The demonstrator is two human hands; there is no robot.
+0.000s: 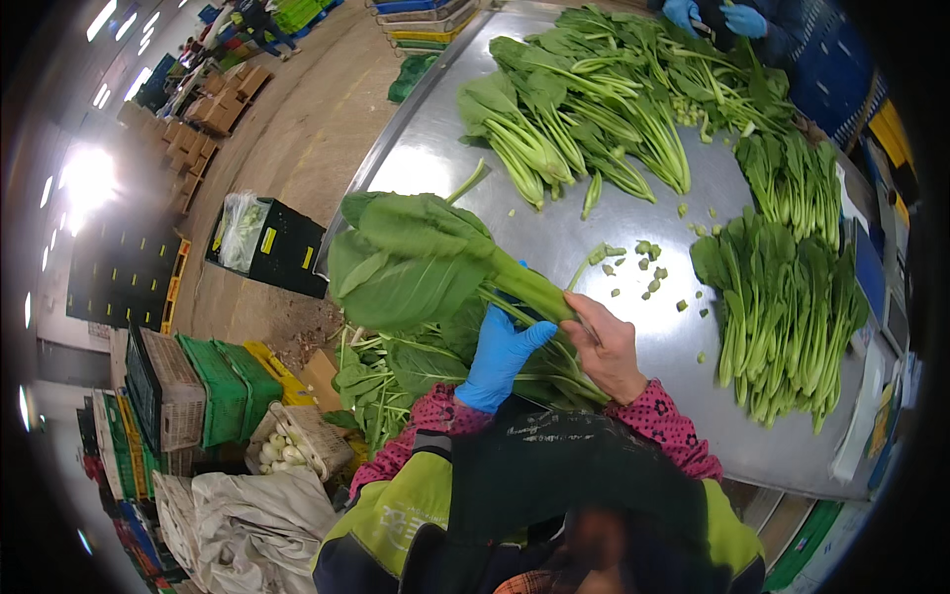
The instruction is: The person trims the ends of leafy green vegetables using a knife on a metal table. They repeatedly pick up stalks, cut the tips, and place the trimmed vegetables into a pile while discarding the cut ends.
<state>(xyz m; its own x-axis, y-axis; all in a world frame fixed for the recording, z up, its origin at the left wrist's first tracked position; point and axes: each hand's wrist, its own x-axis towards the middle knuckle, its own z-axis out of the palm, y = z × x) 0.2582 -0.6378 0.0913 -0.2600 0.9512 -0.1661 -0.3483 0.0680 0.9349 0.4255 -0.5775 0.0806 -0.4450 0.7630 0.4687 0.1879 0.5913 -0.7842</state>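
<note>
In my left hand [499, 356], in a blue glove, is the stalk of a leafy green vegetable [438, 256]. Its broad leaves point to the upper left over the table edge. My bare right hand [607, 347] grips the same stalk near its cut end; whether a small blade is also in its fingers I cannot tell. Below my hands, more loose greens [401, 371] lie against the table's near edge, partly hidden by my arms. Several cut stem ends [653, 278] are scattered on the metal table [534, 237] just beyond my right hand.
A large heap of greens [579, 111] covers the far side. Trimmed bunches [779, 319] lie in rows at the right. Across the table are a co-worker's blue-gloved hands [712, 16]. To the left stand a black crate [286, 241], green crates [215, 386] and a basket of onions [286, 449].
</note>
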